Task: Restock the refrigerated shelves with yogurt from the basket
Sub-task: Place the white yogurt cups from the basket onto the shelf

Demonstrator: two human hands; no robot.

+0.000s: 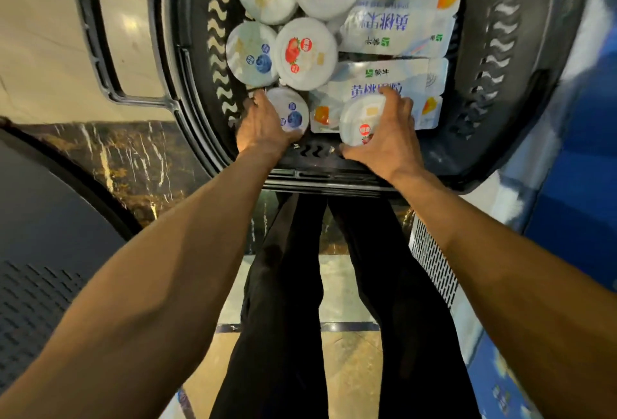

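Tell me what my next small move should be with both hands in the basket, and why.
Probably lift both tubs straight up and out. The left hand grips a blueberry tub and the right hand grips a strawberry tub, both by the near wall of the basket. Each looks held, so raising them clear seems the next step.

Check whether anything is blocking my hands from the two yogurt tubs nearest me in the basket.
Nothing visible does: the left hand holds the blueberry tub, and the right hand holds the strawberry tub.
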